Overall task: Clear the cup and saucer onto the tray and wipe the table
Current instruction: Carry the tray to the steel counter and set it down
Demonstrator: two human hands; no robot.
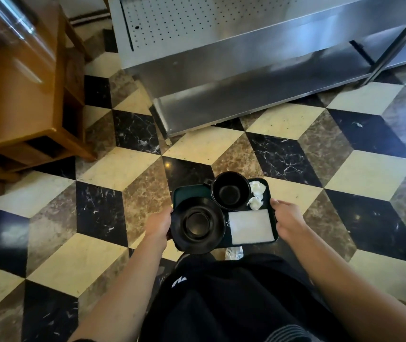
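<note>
- The left hand grips the left edge of the dark tray, its fingers curled under the rim and out of sight.
- The right hand holds the right edge, thumb lying along the rim, fingers tucked beneath.
- The black saucer lies on the tray's near left part, overhanging the edge.
- The black cup stands at the far side, beside crumpled napkins.
- A white cloth lies flat at the tray's near right.
- The tray is carried above a chequered floor.
</note>
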